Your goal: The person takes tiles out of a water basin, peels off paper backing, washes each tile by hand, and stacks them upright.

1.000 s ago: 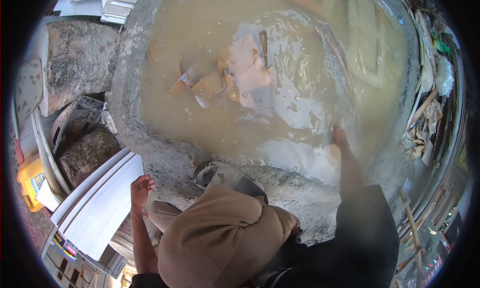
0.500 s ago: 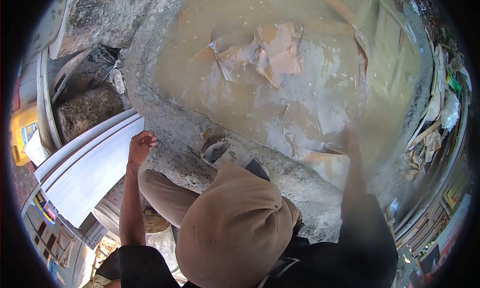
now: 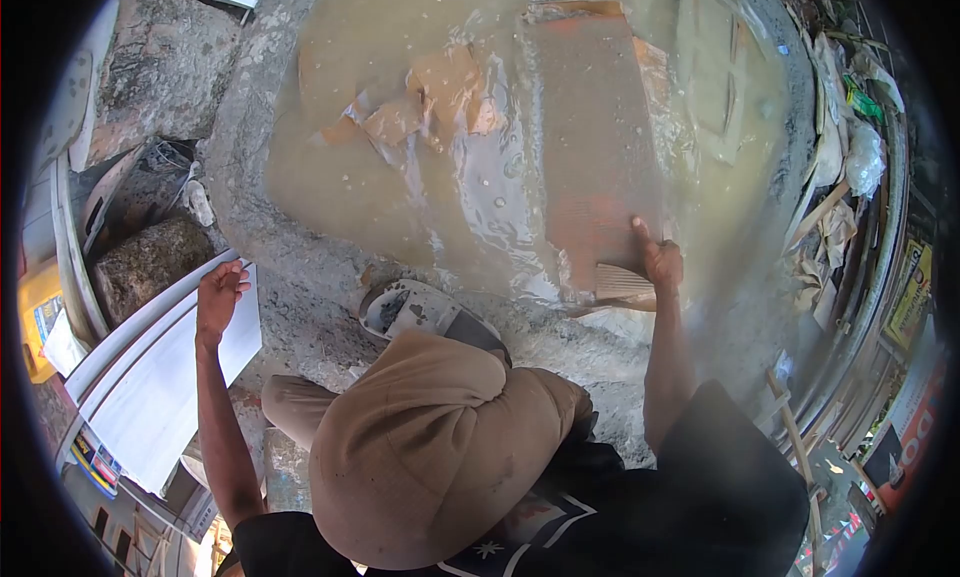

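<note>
My right hand [image 3: 662,261] grips the near right edge of a wet brown cardboard sheet [image 3: 598,147], its thumb lying on top. The sheet slants up out of cloudy water [image 3: 370,202], and corrugation shows at its near end. Torn cardboard pieces [image 3: 447,85] float to its left. My left hand [image 3: 222,292] hangs over the top edge of a stack of white panels [image 3: 190,362], its fingers loosely curled with nothing visible in them. Whether it touches the panels I cannot tell.
A rough concrete rim [image 3: 290,267] surrounds the water, and my sandalled foot [image 3: 430,312] rests by it. Stone blocks [image 3: 150,267] and a yellow container [image 3: 40,307] are at left. Plastic and paper scraps [image 3: 860,162] line the right side.
The cardboard sheet has come up out of the water in my right hand, which was blurred beside it before. The view has shifted, and my left hand stays near the white panels.
</note>
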A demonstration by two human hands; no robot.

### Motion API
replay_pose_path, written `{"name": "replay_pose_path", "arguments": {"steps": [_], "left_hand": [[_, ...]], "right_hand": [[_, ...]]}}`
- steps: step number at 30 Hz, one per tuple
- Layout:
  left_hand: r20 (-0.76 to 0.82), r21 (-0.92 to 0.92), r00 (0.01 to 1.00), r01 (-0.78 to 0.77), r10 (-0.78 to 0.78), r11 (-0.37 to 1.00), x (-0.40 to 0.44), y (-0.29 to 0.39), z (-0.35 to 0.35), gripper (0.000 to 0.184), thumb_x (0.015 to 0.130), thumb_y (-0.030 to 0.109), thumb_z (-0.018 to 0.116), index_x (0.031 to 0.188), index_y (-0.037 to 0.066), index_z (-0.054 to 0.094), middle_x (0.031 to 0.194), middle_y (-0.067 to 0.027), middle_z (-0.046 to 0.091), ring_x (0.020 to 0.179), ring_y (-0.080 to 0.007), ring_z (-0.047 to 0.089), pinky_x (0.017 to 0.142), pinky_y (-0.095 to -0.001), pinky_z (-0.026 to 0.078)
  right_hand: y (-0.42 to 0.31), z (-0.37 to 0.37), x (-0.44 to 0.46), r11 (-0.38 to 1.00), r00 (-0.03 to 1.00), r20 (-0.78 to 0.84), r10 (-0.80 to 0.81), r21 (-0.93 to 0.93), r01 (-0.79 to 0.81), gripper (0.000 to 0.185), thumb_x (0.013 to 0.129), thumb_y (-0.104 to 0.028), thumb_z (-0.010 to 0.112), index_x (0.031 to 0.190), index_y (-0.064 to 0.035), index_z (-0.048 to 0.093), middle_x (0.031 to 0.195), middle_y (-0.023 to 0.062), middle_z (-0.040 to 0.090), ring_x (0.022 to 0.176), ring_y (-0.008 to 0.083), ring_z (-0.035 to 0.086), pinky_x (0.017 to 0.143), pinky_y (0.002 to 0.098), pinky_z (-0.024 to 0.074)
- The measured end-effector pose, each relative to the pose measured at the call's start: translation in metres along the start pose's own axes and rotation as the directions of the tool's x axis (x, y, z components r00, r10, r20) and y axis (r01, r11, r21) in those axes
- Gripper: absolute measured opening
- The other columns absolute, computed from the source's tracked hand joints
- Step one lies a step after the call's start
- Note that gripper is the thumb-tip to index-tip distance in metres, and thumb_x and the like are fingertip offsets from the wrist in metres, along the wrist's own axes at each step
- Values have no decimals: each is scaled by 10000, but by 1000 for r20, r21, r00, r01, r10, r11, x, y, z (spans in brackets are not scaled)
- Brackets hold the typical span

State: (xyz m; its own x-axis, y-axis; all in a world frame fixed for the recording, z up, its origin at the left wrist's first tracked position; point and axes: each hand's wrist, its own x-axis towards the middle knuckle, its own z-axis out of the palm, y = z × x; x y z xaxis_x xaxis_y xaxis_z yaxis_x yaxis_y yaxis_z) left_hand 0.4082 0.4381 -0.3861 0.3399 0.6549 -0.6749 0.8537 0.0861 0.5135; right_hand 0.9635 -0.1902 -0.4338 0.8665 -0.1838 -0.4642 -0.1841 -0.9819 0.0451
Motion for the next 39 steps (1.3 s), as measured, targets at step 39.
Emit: {"name": "replay_pose_path", "arguments": {"steps": [39], "left_hand": [[-201,-279,979,-102,46,955,-54,-57,-36,404,1135,305,608,1367,-12,703,1155,-96,785,1026,-161,739,888,-299,546]], "right_hand": [[48,36,42,936,983,72,-170,325,138,995,788,-839,771,1045,123,785,999,191,778,991,293,715,919,409,543]]}}
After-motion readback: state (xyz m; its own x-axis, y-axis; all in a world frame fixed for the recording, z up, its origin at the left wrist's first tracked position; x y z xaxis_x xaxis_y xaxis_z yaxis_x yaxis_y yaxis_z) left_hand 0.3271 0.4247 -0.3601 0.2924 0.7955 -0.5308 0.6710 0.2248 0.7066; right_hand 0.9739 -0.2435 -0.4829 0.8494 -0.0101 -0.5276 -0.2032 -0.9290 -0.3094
